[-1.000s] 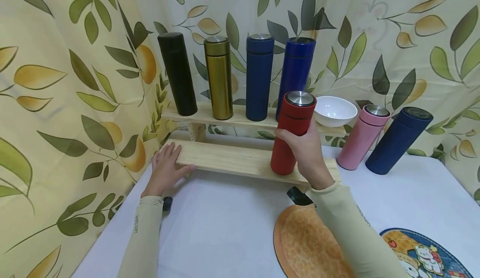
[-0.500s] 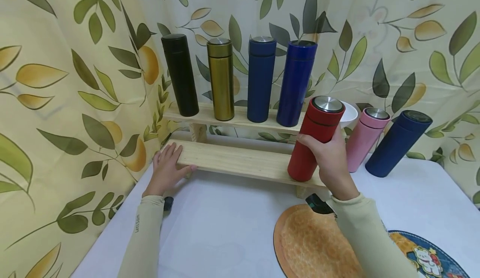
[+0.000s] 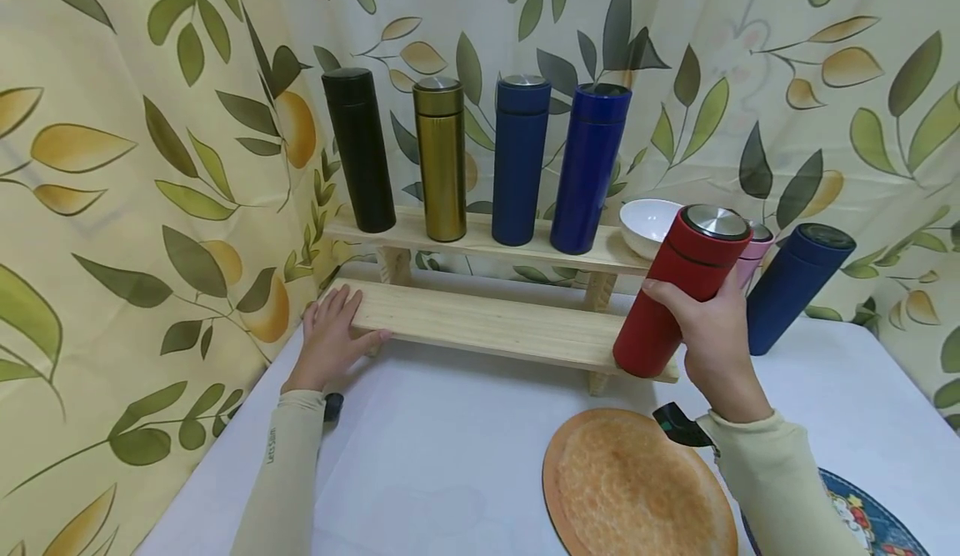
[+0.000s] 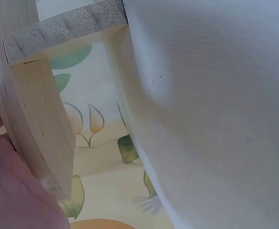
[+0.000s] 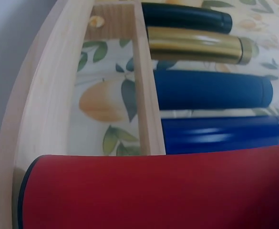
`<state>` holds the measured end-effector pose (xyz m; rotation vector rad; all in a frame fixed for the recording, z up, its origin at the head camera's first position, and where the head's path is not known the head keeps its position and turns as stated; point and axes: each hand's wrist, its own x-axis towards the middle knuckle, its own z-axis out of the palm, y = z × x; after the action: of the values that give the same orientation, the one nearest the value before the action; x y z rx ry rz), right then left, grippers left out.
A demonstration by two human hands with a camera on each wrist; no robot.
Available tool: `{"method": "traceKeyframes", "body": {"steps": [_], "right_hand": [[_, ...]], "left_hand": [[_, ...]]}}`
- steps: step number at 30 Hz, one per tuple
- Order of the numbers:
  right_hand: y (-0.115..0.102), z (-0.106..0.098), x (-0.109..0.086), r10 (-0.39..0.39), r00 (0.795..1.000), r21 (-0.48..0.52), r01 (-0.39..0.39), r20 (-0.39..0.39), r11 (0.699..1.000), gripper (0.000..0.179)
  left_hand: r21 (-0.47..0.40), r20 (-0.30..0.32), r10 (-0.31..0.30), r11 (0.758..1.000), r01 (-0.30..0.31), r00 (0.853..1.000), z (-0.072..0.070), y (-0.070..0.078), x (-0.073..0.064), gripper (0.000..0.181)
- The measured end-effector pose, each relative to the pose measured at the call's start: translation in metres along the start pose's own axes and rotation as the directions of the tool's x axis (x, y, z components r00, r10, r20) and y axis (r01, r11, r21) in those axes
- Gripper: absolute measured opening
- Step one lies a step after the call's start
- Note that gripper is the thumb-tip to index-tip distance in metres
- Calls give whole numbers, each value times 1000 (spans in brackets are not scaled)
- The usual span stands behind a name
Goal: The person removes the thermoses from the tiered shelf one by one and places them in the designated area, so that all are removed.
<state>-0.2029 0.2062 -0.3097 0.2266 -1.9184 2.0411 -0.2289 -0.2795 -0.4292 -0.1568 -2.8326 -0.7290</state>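
My right hand (image 3: 723, 343) grips a red thermos flask (image 3: 652, 327) with a steel lid. The flask leans right, its base at the right end of the lower wooden shelf (image 3: 480, 323); whether it fully rests there I cannot tell. In the right wrist view the red flask (image 5: 139, 191) fills the bottom, and the fingers are mostly out of sight. My left hand (image 3: 330, 343) rests on the shelf's left end, fingers over the top and thumb by the front edge. The left wrist view shows part of that hand (image 4: 15, 186) against the wood (image 4: 46, 129).
Black (image 3: 362, 152), gold (image 3: 441, 164), dark blue (image 3: 519, 164) and bright blue (image 3: 589, 172) flasks stand on the upper shelf beside a white bowl (image 3: 645, 227). Right of it are a pink flask (image 3: 753, 252), partly hidden, and a navy one (image 3: 795, 289). Round mats (image 3: 637, 481) lie in front.
My right hand has carried the red flask rightward along the lower shelf to its right end, tilting it more. The flask now partly covers the pink one. My left hand has stayed put.
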Motion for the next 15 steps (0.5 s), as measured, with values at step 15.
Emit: {"method": "traceKeyframes", "body": {"steps": [15], "right_hand": [[-4,-59,-8,-36,997,-32,34,-70,999,73]], "left_hand": [[7,-3,26,1000,-26,1000,0,-2,-1,101]]}}
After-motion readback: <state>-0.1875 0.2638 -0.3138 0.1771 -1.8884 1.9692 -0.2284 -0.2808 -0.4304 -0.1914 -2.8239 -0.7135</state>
